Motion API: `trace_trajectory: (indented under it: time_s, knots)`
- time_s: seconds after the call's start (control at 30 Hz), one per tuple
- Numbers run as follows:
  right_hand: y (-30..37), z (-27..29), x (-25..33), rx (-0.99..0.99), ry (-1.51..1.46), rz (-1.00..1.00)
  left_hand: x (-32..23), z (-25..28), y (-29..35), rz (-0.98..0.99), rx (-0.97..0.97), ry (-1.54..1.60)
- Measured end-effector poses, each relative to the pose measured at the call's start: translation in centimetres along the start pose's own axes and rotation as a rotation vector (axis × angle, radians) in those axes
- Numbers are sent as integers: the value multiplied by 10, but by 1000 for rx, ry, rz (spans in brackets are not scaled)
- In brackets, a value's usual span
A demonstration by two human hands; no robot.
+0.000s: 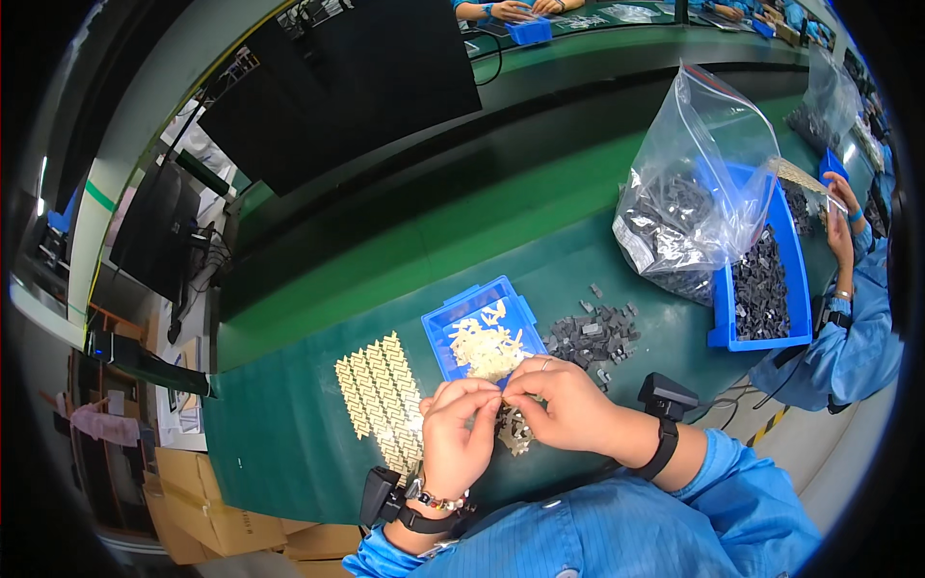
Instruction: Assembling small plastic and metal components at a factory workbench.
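My left hand [459, 431] and my right hand [564, 400] meet fingertip to fingertip, both pinched. Whatever sits between the fingers is too small to make out. Just beyond them stands a small blue tray [449, 323] with a heap of cream-coloured pieces [487, 347] in it. Below my fingers lies a little pile of shiny metallic pieces [515, 431], partly hidden by my hands. Left of my left hand, cream pieces are laid in a patterned array [381, 395]. Small dark grey blocks [595, 332] lie scattered beyond my right hand.
At the right, a large clear bag [684, 202] of dark parts leans on a blue bin [798, 308] of similar blocks. A co-worker's hand [840, 226] is beyond it. A black panel [337, 91] hangs over the green table [289, 424]. Cardboard boxes [207, 501] stand lower left.
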State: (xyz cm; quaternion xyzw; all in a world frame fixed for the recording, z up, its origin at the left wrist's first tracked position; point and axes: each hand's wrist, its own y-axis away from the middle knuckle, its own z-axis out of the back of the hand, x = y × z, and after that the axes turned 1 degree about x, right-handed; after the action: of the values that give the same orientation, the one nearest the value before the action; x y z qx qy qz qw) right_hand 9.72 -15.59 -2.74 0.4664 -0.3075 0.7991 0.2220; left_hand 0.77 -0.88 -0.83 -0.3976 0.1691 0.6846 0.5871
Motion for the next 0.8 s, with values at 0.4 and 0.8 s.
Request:
trace_trajectory:
  time_s: [0.4, 0.8]
  knots:
    - [5, 9, -4, -113, 99, 31, 12, -7, -12, -28, -75, -179]
    - [22, 15, -11, -201, 52, 18, 25, -8, -20, -237, -140, -661]
